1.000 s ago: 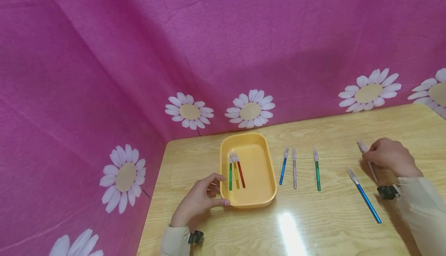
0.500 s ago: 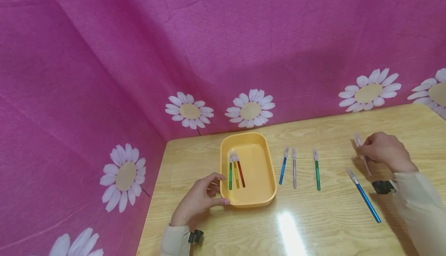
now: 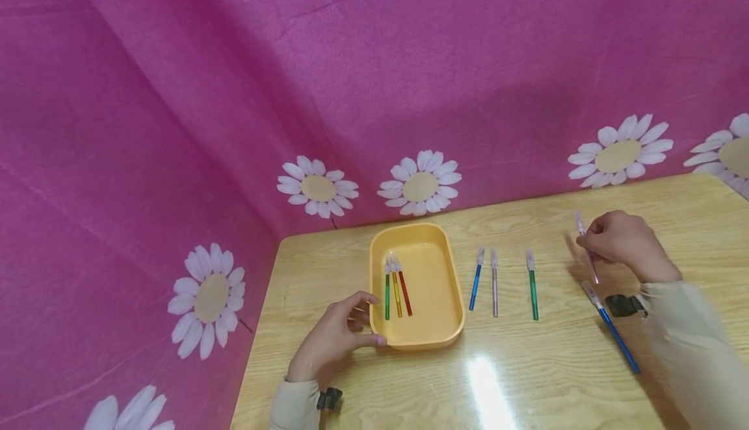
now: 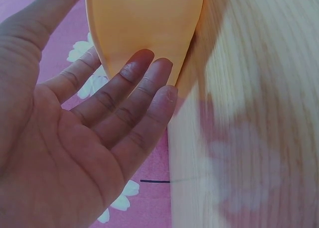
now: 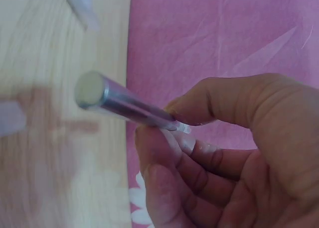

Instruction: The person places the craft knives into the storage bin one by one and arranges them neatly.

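Observation:
My left hand (image 3: pixel 330 335) rests at the near left corner of a yellow tray (image 3: pixel 433 306), thumb and index fingertip over its rim. In the left wrist view its other fingers (image 4: pixel 134 103) lie loosely extended at the outside of the wall. Inside the tray, green, gold and red craft knives (image 3: pixel 405 290) with clear caps lie side by side. At the right, my right hand (image 3: pixel 626 241) pinches a pinkish-purple craft knife (image 5: pixel 132 103) between thumb and fingers, its capped end pointing away. Its shadow falls apart from it, to the left.
Between tray and right hand lie a blue craft knife (image 3: pixel 476 287), a pale pink one (image 3: pixel 495 290) and a green one (image 3: pixel 533 293). A larger blue one (image 3: pixel 617 335) lies slanted below the right hand. A magenta flowered cloth (image 3: pixel 503 124) hangs behind the wooden table (image 3: pixel 544 378).
My right hand has moved left and away with the pinkish-purple craft knife, now above the larger blue one's capped end. My left hand and the tray have not moved.

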### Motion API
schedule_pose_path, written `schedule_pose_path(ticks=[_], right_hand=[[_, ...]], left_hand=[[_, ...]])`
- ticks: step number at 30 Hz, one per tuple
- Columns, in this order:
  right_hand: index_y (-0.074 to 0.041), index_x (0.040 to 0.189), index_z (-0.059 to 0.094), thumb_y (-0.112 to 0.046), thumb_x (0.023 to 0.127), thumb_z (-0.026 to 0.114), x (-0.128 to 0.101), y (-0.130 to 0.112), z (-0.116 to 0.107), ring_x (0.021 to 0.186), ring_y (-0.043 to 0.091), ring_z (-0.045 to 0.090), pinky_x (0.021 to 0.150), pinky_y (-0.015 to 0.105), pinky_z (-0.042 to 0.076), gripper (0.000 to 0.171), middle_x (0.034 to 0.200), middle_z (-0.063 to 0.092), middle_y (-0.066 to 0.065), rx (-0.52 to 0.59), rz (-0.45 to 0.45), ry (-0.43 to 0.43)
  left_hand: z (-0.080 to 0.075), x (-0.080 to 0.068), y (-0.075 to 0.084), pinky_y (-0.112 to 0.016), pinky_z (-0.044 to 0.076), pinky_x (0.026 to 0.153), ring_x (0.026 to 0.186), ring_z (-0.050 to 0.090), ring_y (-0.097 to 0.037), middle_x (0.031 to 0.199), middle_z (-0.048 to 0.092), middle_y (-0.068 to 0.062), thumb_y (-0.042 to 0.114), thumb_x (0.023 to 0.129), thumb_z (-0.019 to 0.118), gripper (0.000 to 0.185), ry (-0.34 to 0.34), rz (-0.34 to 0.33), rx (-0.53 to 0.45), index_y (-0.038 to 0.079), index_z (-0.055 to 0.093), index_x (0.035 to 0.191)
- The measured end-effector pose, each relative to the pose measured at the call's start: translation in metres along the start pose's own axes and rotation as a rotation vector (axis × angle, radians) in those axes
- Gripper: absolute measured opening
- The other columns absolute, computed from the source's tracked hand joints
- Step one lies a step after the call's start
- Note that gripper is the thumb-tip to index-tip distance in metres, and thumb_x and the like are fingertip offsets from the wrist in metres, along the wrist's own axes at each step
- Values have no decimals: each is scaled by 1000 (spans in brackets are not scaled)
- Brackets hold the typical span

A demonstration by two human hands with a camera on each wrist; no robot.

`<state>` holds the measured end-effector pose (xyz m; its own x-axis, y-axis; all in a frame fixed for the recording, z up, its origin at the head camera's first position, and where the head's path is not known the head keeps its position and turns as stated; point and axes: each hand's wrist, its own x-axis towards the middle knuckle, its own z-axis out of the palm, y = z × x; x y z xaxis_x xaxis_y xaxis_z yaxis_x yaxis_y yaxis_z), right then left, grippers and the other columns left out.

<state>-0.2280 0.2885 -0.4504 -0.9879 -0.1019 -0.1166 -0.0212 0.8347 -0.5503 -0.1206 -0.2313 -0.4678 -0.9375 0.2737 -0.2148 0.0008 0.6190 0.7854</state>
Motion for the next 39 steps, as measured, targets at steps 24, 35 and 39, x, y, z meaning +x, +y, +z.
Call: schedule_pose_path(ticks=[24,35,39], right_hand=[[-7,76,71,-21,92,67,19,-90,31,64,14,62,62,29,48,22,64,69,0,127,-81,-40],[-4,79,71,-16,87,66,25,-138,47,61,11,64,59,26,52,16,65,71,2,193,-102,-58],[-3,79,72,-14,87,66,26,-152,54,59,11,63,57,25,52,15,64,70,2,215,-118,-79]], left_hand=[[0,1,0,-45,57,96,104,69,-21,117,73,0,30,82,90,57,-12,9,-6,20,63,131],[0,1,1,-43,57,95,104,68,-22,118,73,1,32,82,90,57,-10,-14,-2,22,63,131],[0,1,1,-42,56,96,106,68,-25,118,72,2,33,82,90,57,-6,-29,-5,23,64,131]])
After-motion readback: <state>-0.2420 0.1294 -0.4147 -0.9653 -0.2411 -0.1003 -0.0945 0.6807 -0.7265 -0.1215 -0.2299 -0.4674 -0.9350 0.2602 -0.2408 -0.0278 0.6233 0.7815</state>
